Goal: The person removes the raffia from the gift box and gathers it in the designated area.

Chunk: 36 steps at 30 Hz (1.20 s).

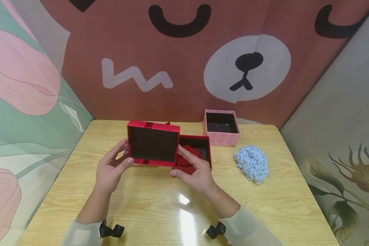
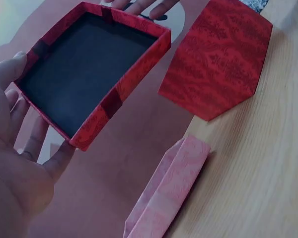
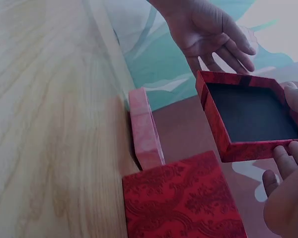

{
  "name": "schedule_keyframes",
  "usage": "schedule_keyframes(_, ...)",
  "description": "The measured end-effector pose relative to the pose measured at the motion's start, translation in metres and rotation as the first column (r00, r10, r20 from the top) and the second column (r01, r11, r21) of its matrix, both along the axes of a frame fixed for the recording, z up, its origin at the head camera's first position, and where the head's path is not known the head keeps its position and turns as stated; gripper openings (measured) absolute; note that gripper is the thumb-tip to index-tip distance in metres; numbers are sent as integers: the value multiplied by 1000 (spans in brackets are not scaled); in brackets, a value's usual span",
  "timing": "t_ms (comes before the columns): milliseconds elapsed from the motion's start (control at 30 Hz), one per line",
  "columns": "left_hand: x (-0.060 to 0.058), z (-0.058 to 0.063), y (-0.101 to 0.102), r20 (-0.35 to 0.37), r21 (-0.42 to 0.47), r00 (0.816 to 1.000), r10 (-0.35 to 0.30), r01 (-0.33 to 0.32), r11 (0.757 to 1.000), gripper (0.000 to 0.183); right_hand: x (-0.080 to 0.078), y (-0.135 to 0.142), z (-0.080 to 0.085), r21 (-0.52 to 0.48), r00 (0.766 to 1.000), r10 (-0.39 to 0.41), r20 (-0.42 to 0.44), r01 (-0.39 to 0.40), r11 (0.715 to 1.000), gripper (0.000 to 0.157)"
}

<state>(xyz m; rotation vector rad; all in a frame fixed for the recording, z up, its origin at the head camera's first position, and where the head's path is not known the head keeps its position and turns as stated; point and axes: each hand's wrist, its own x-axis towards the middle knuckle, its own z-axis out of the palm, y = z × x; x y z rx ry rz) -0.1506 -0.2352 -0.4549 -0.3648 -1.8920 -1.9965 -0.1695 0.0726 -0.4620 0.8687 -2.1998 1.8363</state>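
Note:
A red box lid with a dark inside is tilted up above the table, its hollow facing the head view. My left hand holds its left edge, with the thumb by the lower corner and fingers behind. Along the right edge, my right hand holds the lid with its thumb and fingers, as the right wrist view shows. Partly covered by lid and hand, a red patterned box stands just right, with red shredded paper inside. Much of a pale pink lid is hidden behind the red lid in the head view.
A pink box with a dark inside stands upright at the back right. In front of it lies a clump of light blue shredded paper. The wooden table meets a printed cloth wall at the back.

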Motion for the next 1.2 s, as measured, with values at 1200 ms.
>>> schedule_keyframes(1200,49,-45,-85,250,-72,935,-251,276,958,79,28,-50,-39,304,987,114,112,-143,942,92)
